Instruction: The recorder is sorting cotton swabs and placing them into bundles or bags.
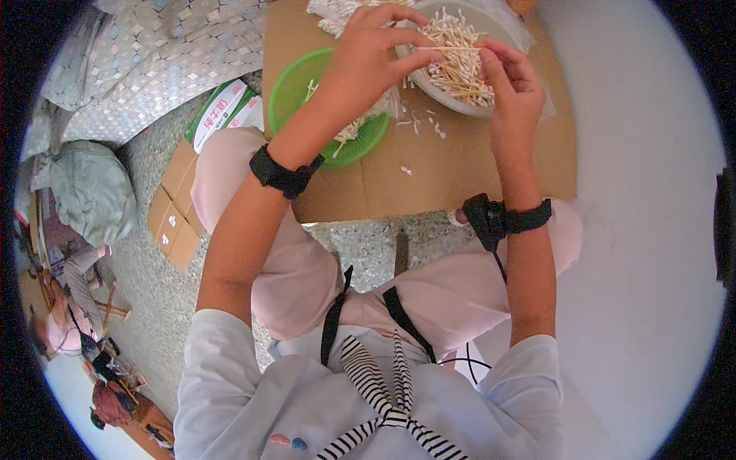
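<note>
Above a pale round bowl (451, 100) heaped with cotton swabs, my two hands hold a single cotton swab (460, 49) level between them. My left hand (376, 55) has its thumb and a fingertip at the swab's left end, its other fingers spread above. My right hand (518, 84) pinches the right end between thumb and forefinger, the other fingers curled. Under my left forearm stands a green plastic basket (366, 156) with more cotton swabs (349, 135) in it, partly hidden by that arm.
Loose white cotton bits (418, 123) lie on the cardboard tabletop (460, 172). A bag of swabs (326, 11) sits at the far edge. Cardboard boxes (175, 222) stand on the floor at left, near patterned fabric (153, 65). White wall (636, 230) at right. Another person (65, 322) sits far left.
</note>
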The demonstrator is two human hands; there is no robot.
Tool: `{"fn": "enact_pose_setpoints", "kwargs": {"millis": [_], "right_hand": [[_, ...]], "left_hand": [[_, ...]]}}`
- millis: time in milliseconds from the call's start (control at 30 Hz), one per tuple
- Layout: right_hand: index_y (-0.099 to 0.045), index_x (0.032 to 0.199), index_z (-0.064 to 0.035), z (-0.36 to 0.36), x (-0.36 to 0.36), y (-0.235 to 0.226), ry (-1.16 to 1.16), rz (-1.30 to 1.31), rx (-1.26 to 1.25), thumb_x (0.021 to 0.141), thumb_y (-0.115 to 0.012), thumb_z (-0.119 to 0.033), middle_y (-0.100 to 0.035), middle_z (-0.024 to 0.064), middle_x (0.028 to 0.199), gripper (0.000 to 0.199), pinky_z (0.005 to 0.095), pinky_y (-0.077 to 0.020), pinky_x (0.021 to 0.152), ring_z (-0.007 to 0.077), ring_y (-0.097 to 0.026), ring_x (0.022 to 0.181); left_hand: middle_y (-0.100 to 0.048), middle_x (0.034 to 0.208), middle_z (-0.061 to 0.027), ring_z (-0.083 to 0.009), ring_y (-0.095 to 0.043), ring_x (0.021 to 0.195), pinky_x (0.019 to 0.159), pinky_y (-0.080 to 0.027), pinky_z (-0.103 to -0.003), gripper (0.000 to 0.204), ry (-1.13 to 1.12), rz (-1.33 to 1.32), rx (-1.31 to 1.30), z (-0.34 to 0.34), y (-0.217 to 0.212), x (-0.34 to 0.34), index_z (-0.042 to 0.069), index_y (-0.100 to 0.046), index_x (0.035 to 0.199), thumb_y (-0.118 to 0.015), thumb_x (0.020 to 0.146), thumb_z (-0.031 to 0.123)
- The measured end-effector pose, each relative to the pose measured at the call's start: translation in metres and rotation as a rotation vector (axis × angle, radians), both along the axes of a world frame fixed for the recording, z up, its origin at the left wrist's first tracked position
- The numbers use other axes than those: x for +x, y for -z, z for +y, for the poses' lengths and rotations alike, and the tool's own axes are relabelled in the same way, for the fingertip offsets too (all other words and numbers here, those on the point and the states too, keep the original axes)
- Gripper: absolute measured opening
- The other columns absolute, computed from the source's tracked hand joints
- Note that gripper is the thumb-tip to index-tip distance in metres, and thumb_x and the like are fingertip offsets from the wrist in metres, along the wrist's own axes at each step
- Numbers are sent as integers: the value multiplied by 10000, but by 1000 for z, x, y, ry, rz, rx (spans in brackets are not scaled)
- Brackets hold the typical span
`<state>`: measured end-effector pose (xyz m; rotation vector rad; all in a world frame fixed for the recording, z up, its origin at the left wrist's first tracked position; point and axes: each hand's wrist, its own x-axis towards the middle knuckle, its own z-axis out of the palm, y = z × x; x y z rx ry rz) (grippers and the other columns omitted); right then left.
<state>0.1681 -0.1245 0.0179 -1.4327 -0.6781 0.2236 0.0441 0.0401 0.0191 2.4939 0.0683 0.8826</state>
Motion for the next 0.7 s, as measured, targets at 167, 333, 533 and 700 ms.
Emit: {"fn": "enact_pose_setpoints", "kwargs": {"millis": [167, 333, 533, 700], "right_hand": [[-682, 1045, -35, 2, -5, 3, -107, 12, -105, 862, -688, -133, -689, 35, 978, 208, 222, -505, 706, 98, -636, 826], [-686, 1050, -46, 2, -6, 8, -242, -71, -348, 862, -690, -156, -688, 30, 986, 218, 221, -505, 708, 92, -625, 836], [-681, 1052, -31, 0, -6, 1, -121, 18, -23, 868, -681, -150, -683, 41, 981, 219, 224, -511, 703, 90, -610, 816], [-660, 1067, -22, -3, -7, -5, -14, 180, 132, 878, -672, -130, -673, 51, 954, 218, 217, -509, 719, 85, -611, 814]], "left_hand": [[-597, 1104, -92, -225, -563, 1025, 887, -429, -340, 250, 1, -86, -148, -12, -29, -4, 41, -677, 1028, -728, 800, 131], [-594, 1062, -106, -258, -543, 1022, 895, -396, -368, 163, -63, -88, -195, -12, -31, -3, 20, -675, 820, -701, 815, 181], [-553, 1174, -99, -295, -461, 1152, 1008, -306, -429, 165, -43, -57, -220, -11, -34, -5, 63, -697, 846, -706, 816, 225], [-510, 1248, -100, -311, -400, 1218, 1048, -278, -456, 238, 72, 35, -110, -5, -36, -7, 102, -695, 996, -716, 814, 254]]}}
